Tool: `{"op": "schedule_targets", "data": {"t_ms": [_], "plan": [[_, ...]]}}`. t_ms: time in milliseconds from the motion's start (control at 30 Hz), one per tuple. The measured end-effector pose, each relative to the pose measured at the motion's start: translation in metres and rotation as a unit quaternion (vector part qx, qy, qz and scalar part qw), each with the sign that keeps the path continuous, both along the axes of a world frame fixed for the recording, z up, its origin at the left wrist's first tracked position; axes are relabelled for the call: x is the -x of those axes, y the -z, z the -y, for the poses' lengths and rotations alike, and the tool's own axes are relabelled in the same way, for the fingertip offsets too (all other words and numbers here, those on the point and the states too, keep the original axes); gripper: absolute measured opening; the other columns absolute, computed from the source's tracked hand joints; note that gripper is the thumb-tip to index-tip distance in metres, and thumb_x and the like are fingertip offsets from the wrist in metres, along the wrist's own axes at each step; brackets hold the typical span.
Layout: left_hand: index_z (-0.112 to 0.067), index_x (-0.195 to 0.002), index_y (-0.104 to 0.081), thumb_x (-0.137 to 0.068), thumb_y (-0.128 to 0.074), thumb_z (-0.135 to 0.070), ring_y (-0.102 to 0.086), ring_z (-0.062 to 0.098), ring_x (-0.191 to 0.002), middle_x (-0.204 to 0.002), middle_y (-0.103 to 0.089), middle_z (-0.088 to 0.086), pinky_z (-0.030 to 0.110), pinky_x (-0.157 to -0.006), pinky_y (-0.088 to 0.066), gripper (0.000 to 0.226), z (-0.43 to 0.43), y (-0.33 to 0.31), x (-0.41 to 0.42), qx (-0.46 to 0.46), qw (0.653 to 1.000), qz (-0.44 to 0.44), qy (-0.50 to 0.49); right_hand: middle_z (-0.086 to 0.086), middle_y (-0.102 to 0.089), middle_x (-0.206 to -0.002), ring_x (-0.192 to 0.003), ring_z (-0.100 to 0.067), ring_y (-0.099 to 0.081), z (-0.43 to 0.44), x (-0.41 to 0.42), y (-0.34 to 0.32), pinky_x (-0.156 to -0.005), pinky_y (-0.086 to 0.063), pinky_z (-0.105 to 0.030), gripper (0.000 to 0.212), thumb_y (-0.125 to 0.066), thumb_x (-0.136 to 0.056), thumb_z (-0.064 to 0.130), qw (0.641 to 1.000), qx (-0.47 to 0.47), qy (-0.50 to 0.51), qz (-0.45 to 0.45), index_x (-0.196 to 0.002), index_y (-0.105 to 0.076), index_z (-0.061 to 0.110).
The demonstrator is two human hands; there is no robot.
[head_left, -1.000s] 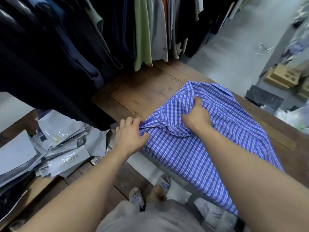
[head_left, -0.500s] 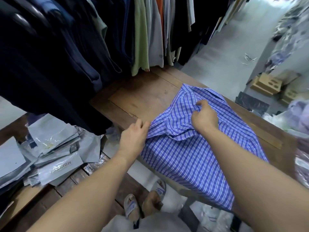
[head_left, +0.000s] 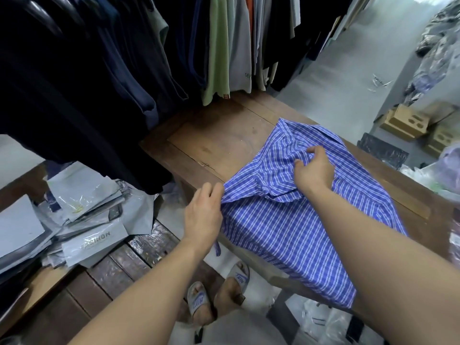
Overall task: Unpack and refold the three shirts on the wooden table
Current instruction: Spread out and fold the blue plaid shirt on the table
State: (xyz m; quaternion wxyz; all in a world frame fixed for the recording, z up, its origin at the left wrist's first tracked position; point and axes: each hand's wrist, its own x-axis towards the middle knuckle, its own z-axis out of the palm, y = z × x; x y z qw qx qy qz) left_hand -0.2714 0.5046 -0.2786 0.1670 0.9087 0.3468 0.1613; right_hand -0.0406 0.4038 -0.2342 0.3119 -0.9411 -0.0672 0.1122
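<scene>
While only one shirt (head_left: 286, 227) shows, blue-checked and out of any bag, the step in hand looks like its refold rather than the unpacking. It lies spread on the table (head_left: 224, 135), running from the centre of the view toward four o'clock, with its near hem hanging over the table's edge at five o'clock. A loose ridge of cloth is bunched across its upper half.

The left hand (head_left: 202, 215) sits at the shirt's nine o'clock edge, fingers curled and pinching that edge just off the table's corner. The right hand (head_left: 316, 171) is at the shirt's one o'clock part, with thumb and forefinger nipping a raised fold and the other fingers curled loosely above the cloth.

The next move, I judge, is to draw the nine o'clock side over toward three o'clock. That calls for both hands to travel together so the crease runs straight, then a flat palm to press out the ridge. The cloth is limp and will bunch if one hand leads. The overhanging hem could also drag the shirt toward the floor.

Farther out, clothes (head_left: 99, 83) hang at eleven to twelve o'clock. Grey bags (head_left: 82, 220) are heaped at eight o'clock, sandals (head_left: 199, 300) stand at six, and boxes (head_left: 405, 122) sit at two. No other shirts for folding are in view.
</scene>
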Motion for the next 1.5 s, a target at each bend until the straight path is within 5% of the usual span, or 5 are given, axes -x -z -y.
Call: {"op": "schedule_targets", "data": {"t_ms": [333, 633, 1000, 1167, 1500], "plan": [[-0.015, -0.102, -0.056, -0.076, -0.061, -0.003, -0.049, 0.023, -0.088, -0.093, -0.047, -0.002, 0.037, -0.065, -0.043, 0.029, 0.014, 0.014, 0.012, 0.099, 0.994, -0.006, 0.035, -0.012, -0.056, -0.123, -0.103, -0.035, -0.058, -0.002, 0.024, -0.001, -0.08, -0.052, -0.045, 0.037, -0.046, -0.098, 0.018, 0.993, 0.076, -0.086, 0.03, -0.133, -0.044, 0.032], [-0.015, -0.108, -0.064, -0.082, -0.055, 0.006, -0.049, 0.015, -0.095, -0.099, -0.046, -0.006, 0.026, -0.082, -0.038, 0.035, 0.019, 0.013, 0.008, 0.201, 0.979, 0.01, 0.024, -0.017, -0.024, -0.155, -0.137, -0.041, -0.025, -0.013, 0.042, -0.002, -0.114, -0.021, -0.051, 0.048, -0.054, -0.096, 0.04, 0.949, 0.205, -0.222, 0.089, -0.141, -0.044, 0.028], [-0.026, -0.113, -0.071, -0.094, -0.052, -0.035, -0.054, 0.012, -0.097, -0.093, -0.061, -0.01, 0.028, -0.088, -0.044, 0.028, 0.033, 0.007, 0.003, 0.19, 0.981, -0.019, 0.031, -0.017, -0.042, -0.14, -0.124, -0.039, -0.042, -0.017, 0.02, 0.005, -0.103, -0.032, -0.051, 0.049, -0.058, -0.094, 0.021, 0.952, 0.254, -0.166, 0.051, -0.14, -0.04, 0.021], [-0.026, -0.112, -0.069, -0.102, -0.048, -0.033, -0.057, 0.015, -0.096, -0.097, -0.069, -0.009, 0.03, -0.076, -0.043, 0.024, 0.033, -0.004, -0.007, 0.166, 0.985, -0.037, 0.005, -0.013, -0.041, -0.138, -0.086, -0.03, -0.052, -0.016, 0.006, -0.007, -0.067, -0.04, -0.04, 0.05, -0.054, -0.093, 0.002, 0.959, 0.207, -0.182, 0.073, -0.14, -0.044, 0.014], [-0.03, -0.143, -0.047, -0.1, -0.044, -0.036, -0.035, 0.024, -0.125, -0.135, -0.043, 0.0, 0.039, -0.098, -0.043, 0.043, 0.026, -0.008, -0.029, 0.124, 0.981, -0.15, -0.018, -0.014, -0.046, -0.135, -0.092, -0.032, -0.051, -0.01, -0.009, -0.011, -0.071, -0.039, -0.04, 0.025, -0.049, -0.098, 0.015, 0.947, 0.254, -0.187, 0.061, -0.119, -0.061, 0.01]]}}
